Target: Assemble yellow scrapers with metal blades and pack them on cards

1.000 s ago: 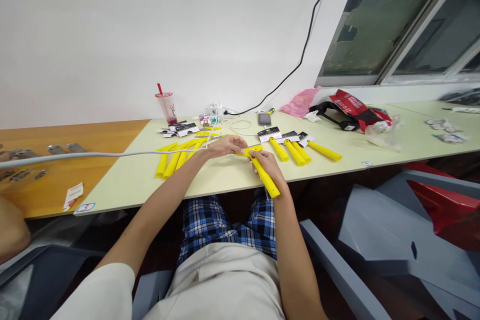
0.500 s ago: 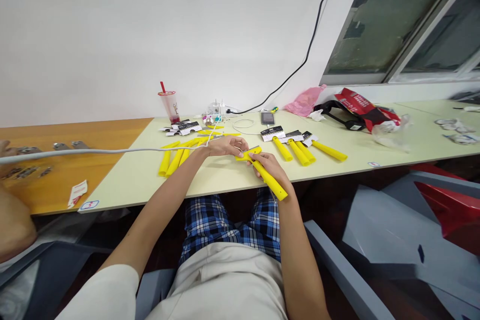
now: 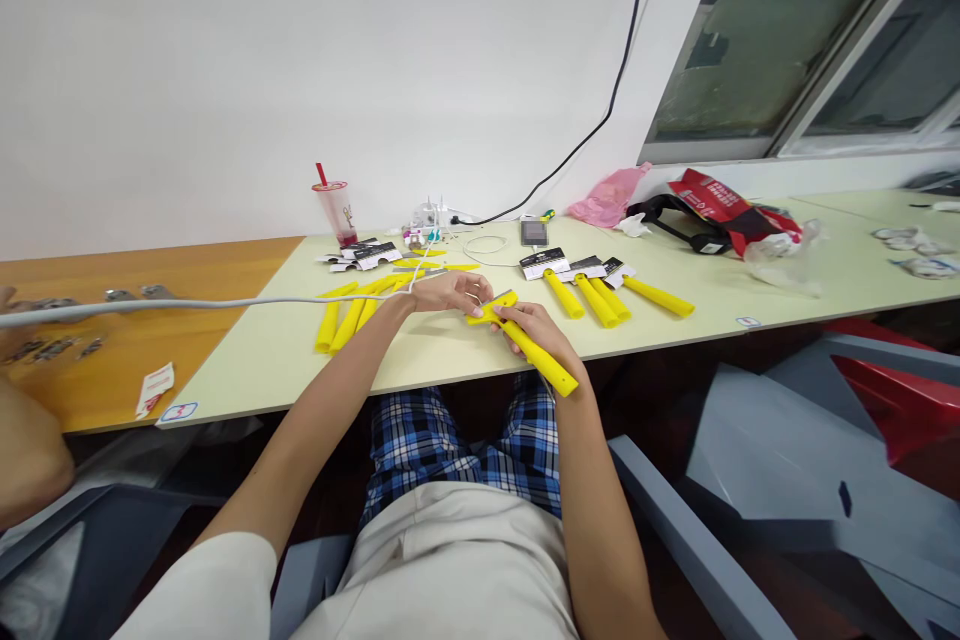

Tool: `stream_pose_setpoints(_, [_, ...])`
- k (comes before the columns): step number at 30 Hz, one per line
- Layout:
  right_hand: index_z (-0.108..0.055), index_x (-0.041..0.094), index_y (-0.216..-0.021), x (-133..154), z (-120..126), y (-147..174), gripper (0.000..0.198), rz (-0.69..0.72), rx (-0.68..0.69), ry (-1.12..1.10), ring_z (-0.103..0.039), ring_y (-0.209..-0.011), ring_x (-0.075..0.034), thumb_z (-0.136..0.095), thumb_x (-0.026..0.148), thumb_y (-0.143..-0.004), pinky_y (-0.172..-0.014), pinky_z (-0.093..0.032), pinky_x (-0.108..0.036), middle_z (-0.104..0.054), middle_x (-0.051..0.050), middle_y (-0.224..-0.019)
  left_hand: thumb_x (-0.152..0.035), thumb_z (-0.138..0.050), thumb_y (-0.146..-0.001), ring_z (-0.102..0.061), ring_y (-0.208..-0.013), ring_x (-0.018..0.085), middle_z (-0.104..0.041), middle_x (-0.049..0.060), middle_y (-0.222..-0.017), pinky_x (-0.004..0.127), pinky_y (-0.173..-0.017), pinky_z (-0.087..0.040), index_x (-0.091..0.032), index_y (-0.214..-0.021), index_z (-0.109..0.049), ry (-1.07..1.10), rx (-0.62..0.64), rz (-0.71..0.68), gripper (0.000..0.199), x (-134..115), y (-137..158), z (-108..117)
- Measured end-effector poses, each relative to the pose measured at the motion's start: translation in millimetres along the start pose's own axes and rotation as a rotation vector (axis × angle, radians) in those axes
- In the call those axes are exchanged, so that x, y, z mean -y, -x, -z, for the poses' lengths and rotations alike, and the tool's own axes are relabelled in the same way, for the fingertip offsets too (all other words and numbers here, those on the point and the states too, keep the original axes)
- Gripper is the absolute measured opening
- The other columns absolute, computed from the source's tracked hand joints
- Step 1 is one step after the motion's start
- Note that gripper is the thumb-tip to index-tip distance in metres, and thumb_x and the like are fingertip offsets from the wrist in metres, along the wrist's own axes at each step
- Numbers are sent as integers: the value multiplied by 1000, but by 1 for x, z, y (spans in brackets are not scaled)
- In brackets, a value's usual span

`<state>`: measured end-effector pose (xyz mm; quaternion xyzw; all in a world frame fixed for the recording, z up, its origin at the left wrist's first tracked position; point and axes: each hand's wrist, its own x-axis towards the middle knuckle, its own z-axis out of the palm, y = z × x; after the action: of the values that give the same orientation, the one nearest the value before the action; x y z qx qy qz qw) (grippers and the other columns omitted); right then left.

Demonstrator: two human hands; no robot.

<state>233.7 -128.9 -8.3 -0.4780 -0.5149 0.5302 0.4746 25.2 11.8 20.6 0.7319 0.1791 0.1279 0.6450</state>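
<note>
My right hand point(image 3: 529, 322) is closed around a yellow scraper point(image 3: 541, 360) near its neck, the handle slanting down over my wrist. A thin grey blade edge shows along the scraper's head. At the left end of that head, my left hand point(image 3: 452, 292) has its fingers bent and its thumb against the yellow plastic. Left of my hands lie several more yellow scrapers point(image 3: 346, 325), partly behind my left wrist. To the right, several scrapers point(image 3: 600, 305) have black-and-white cards point(image 3: 545, 263) on their heads.
Loose cards point(image 3: 367, 255) and a cup with a straw point(image 3: 335, 213) stand behind on the left. A white cable point(image 3: 225, 303) crosses to my left wrist. A pink bag point(image 3: 609, 197) and a red bag point(image 3: 724, 210) lie back right. Another person's arm point(image 3: 30, 450) is far left.
Both hands keep their hold on the scraper and have barely moved. The view has shifted slightly.
</note>
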Motion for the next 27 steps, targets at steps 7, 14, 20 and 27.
stream_pose_setpoints(7, [-71,19,-74,0,-2,-2,45,-26,23,66,-48,-35,-11,-88,60,-82,-34,-34,-22,-57,2,-44,-19,-106,-59,-73,-88,19,-74,7,-108,36,-79,-55,-17,-101,-75,-82,55,32,52,-7,6,2])
stream_pose_setpoints(14, [-75,16,-76,-3,-5,-3,44,33,-74,-47,-51,-38,-11,-85,58,-87,-36,-36,-21,-60,0,-46,-33,-103,-71,-76,-98,22,-79,12,-112,39,-91,-59,-17,-118,-77,-126,-100,-78,56,-5,6,9])
stream_pose_setpoints(20, [-69,19,-77,-11,-16,-17,41,104,-339,-388,-54,-40,-11,-90,54,-83,-35,-39,-22,-67,0,-58,-46,-87,-84,-75,-90,21,-81,12,-101,36,-88,-60,-14,-104,-78,-462,-577,-192,39,7,18,52])
stream_pose_setpoints(27, [-68,19,-82,-16,-34,-30,43,121,-438,-578,-55,-43,-8,-96,52,-78,-37,-46,-23,-77,-2,-81,-38,-74,-85,-72,-89,24,-81,9,-94,34,-86,-58,-17,-95,-82,-834,-706,-38,25,37,20,71])
